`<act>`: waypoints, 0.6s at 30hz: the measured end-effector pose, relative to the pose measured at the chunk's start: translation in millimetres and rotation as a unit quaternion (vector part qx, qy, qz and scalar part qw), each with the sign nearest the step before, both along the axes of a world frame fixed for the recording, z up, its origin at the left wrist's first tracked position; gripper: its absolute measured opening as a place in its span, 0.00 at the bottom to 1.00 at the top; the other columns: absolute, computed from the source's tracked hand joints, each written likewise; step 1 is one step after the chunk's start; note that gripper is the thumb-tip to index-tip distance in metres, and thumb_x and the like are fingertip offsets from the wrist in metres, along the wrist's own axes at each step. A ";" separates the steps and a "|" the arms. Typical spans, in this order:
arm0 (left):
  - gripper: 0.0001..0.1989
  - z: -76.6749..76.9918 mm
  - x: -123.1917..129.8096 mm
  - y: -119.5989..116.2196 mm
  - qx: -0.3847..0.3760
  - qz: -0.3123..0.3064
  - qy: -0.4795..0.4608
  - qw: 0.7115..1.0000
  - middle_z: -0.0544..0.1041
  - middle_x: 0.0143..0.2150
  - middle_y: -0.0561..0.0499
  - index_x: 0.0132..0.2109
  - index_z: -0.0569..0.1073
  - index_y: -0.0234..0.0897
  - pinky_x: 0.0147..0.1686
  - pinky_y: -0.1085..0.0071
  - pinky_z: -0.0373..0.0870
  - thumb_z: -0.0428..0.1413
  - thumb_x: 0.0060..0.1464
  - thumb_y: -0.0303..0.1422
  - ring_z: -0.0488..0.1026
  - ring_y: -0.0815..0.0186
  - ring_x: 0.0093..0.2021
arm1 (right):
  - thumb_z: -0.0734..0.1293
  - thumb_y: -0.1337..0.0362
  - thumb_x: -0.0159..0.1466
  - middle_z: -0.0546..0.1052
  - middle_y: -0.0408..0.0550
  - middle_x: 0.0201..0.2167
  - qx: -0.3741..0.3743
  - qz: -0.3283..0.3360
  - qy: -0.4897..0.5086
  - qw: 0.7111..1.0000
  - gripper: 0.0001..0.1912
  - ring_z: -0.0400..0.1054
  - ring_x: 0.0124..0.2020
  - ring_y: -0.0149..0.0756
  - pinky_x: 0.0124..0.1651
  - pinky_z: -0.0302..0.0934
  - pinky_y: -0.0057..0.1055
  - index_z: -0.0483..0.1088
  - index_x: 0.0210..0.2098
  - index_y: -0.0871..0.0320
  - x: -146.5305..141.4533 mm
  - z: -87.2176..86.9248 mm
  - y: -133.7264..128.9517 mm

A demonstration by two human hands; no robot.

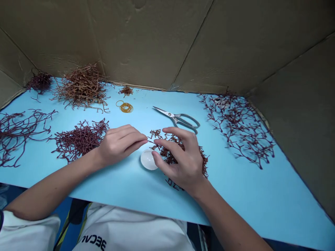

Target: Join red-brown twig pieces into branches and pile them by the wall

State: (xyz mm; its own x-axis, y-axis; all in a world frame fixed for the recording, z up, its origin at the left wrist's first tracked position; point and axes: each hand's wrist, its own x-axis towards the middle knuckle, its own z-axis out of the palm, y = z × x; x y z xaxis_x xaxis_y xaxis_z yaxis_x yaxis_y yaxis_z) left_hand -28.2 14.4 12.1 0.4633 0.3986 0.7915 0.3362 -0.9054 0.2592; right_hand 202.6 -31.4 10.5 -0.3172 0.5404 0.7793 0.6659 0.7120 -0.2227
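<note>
My left hand (121,144) is closed in a pinch on the end of a thin dark twig (150,141) above the blue tabletop. Close to the twig's other end, my right hand (183,157) has its fingers and thumb spread apart. Beneath the right hand lies a pile of small reddish-brown twig pieces (205,162), partly hidden by it. A small white round dish (148,160) sits between the hands; what it holds is too unclear to tell.
Scissors (172,116) and yellow rubber bands (126,107) lie beyond the hands. Twig piles stand at left (78,139), back left (83,87) and far left (21,132). Branching twigs (240,125) spread at right. Cardboard walls (146,42) border the blue tabletop (274,195).
</note>
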 end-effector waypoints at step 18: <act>0.01 1.7 15.4 -3.1 -0.033 -0.040 -0.081 0.995 0.85 0.34 0.48 0.44 0.80 0.34 0.36 0.72 0.78 0.64 0.66 0.26 0.80 0.68 0.33 | 0.73 0.71 0.66 0.81 0.52 0.47 -0.050 -0.010 0.062 0.997 0.07 0.77 0.45 0.46 0.45 0.67 0.46 0.74 0.40 0.53 -7.8 -0.3 2.3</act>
State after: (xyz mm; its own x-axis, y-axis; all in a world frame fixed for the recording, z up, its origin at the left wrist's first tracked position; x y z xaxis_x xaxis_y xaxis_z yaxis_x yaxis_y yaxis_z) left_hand -12.8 11.2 13.7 0.3650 0.4194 0.8312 0.2126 -0.9067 0.3642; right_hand 194.8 -29.1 10.2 -0.2103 0.6224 0.7539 0.6425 0.6692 -0.3733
